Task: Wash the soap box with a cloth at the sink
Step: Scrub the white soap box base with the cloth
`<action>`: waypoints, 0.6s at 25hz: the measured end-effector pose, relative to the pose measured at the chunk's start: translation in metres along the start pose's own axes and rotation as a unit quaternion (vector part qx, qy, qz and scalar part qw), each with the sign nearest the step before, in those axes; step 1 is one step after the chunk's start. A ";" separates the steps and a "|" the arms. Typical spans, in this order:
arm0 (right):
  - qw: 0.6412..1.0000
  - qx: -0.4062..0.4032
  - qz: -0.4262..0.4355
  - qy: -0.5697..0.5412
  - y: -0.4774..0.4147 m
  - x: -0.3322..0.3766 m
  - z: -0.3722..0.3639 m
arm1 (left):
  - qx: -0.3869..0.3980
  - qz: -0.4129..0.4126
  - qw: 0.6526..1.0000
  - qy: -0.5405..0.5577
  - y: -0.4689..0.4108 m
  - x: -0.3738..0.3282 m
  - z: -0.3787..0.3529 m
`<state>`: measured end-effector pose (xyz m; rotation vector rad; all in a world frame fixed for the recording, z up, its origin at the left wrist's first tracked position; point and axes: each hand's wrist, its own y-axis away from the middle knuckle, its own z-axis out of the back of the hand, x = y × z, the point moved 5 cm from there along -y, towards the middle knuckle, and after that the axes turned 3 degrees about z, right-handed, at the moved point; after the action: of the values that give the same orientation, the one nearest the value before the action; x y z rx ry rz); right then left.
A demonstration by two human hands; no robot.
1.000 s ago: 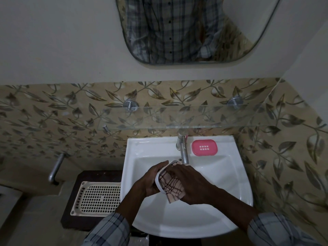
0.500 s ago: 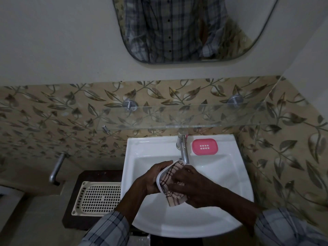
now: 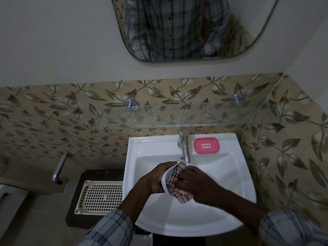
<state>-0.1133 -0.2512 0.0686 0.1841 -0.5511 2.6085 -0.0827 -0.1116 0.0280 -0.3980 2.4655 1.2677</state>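
My left hand grips the curved white plastic soap box, held between both sets of fingers, as the pale, dark-lined cloth is pinched against its inner face by my right hand, above the white ceramic sink.

Dim light, leaf-patterned tiles, glass shelf, wall mirror

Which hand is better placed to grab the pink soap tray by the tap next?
Right, probably. The pink soap tray sits right of the tap, nearer the right hand, which only holds the cloth, while the left hand grips the white box half.
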 end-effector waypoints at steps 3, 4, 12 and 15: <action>0.999 -0.049 -0.005 -0.012 -0.002 -0.014 0.014 | -0.014 -0.028 0.999 0.006 -0.002 -0.007 -0.007; 0.997 -0.073 -0.029 -0.007 -0.003 -0.012 0.013 | -0.027 -0.039 0.999 0.009 -0.002 -0.010 -0.009; 0.955 -0.046 -0.248 -0.157 -0.028 -0.007 0.029 | -0.187 -0.114 0.973 0.065 -0.007 -0.007 -0.012; 0.839 -0.065 -0.405 -0.357 -0.026 -0.009 0.021 | -0.237 -0.152 0.960 -0.012 -0.004 -0.007 -0.015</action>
<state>-0.0926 -0.2427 0.0946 1.1097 -0.6875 1.6024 -0.0771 -0.1256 0.0359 -0.8375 1.9584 1.6974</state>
